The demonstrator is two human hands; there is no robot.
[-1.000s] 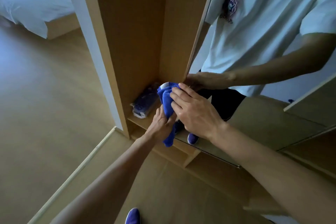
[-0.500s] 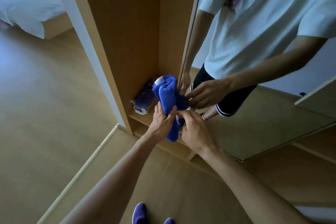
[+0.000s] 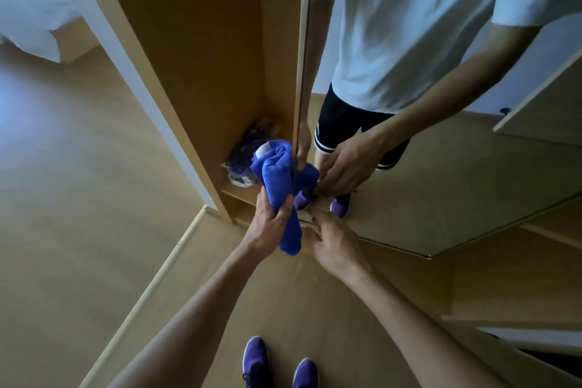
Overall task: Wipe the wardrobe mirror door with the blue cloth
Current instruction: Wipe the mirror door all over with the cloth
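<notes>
Holding the bunched blue cloth in the closed left hand by the mirror door bottom corner, right hand open and empty beside it, likely readying to spread the cloth and press it flat on the glass.

Tan wood floor, white bed far left, dim light.

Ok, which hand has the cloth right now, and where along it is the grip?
The left hand holds the bunched blue cloth around its lower middle, with both ends sticking out. The right hand is open beside it, holding nothing.
</notes>
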